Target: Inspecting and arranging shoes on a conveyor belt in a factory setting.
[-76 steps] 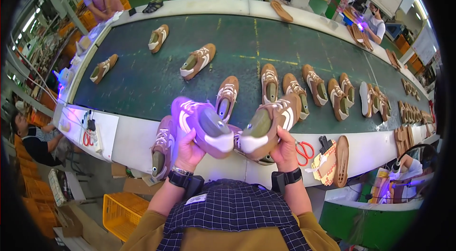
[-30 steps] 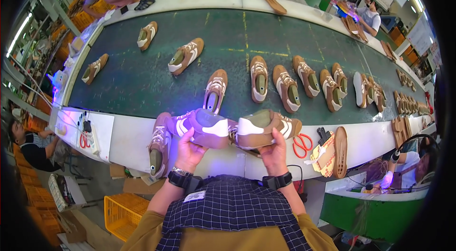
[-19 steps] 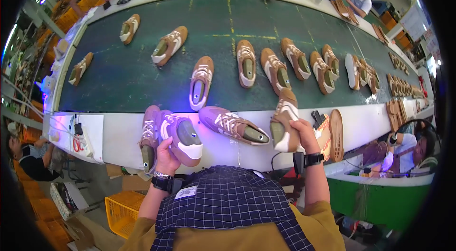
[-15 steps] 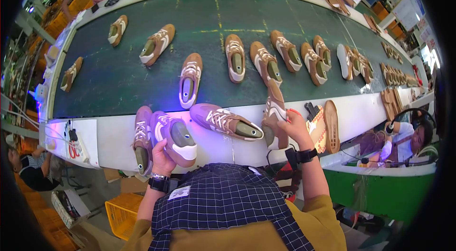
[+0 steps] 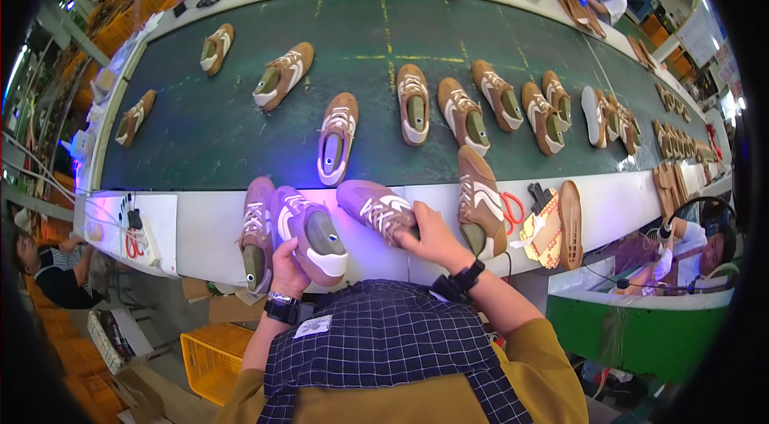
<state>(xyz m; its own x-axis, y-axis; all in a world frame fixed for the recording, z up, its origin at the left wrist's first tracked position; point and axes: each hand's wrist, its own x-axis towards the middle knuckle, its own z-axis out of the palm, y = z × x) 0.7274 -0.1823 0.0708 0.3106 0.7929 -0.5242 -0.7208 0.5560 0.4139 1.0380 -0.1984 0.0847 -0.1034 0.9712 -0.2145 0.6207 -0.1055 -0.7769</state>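
On the white ledge in front of me, my left hand (image 5: 290,267) grips the heel side of a brown sneaker (image 5: 324,233) with white stripes, lit purple. Its collar holds an olive-green shoe last. Right beside it on the left lies another sneaker (image 5: 255,241). My right hand (image 5: 439,240) is closed round the heel end of a third sneaker (image 5: 370,206), whose toe points to the far left; the hand covers its opening. Farther right, a sneaker (image 5: 479,203) rests with its toe away from me. Red-handled scissors (image 5: 513,212) lie next to it.
Several similar sneakers stand on the green conveyor belt (image 5: 240,143) beyond the ledge. To the right are a brown sole (image 5: 569,224) and a patterned pad (image 5: 543,233). A power strip (image 5: 142,240) sits at left, above an orange crate (image 5: 210,360). Co-workers are around the line.
My right hand has let go of the red-handled scissors by the right sneaker and moved left onto the middle sneaker's heel. My left hand stays on its sneaker. The view has shifted slightly.
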